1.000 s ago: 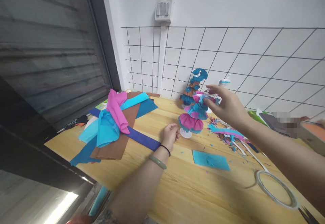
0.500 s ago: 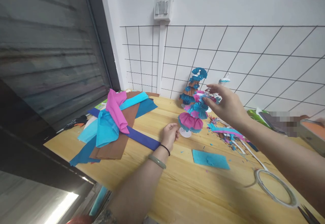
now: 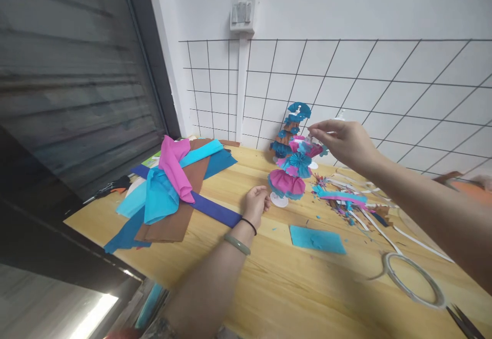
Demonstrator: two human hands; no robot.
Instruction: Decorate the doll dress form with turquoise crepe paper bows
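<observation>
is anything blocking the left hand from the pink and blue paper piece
Nothing visible stands between the left hand and the pink and blue paper piece; the right hand is up near its top.

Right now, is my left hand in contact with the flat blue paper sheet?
Apart. The head view shows wooden tabletop between your left hand and the flat blue paper sheet.
</observation>
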